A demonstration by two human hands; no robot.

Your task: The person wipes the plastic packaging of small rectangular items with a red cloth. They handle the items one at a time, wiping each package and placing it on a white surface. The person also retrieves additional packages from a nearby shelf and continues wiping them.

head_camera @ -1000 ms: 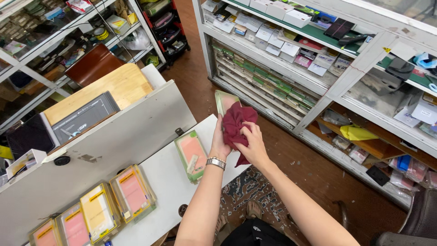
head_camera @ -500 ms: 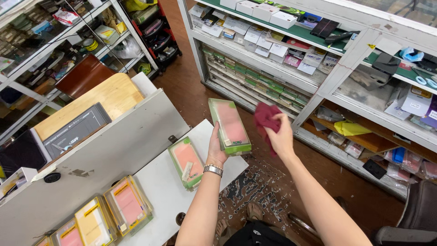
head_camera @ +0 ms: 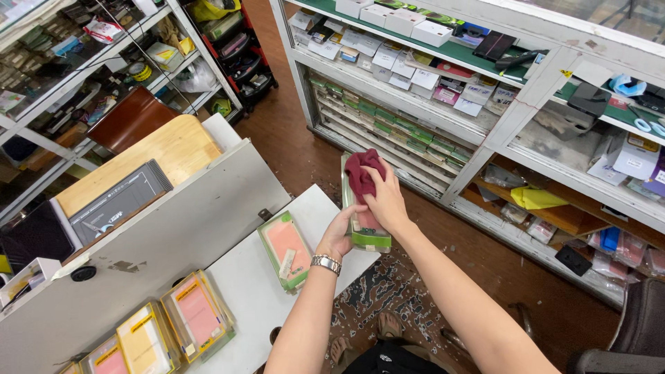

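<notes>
Where it hung apart before, maroon cloth (head_camera: 363,173) back on green case (head_camera: 367,232), both hands' fingers (head_camera: 377,181) grasping.

A green-edged clear package with a pink insert (head_camera: 287,248) lies flat on the white counter (head_camera: 242,298). Three similar yellow-framed packages (head_camera: 173,325) sit side by side at its near end. A dark grey flat box (head_camera: 119,203) rests on a wooden board (head_camera: 170,149). White shelving with small boxes (head_camera: 415,62) stands opposite.
</notes>
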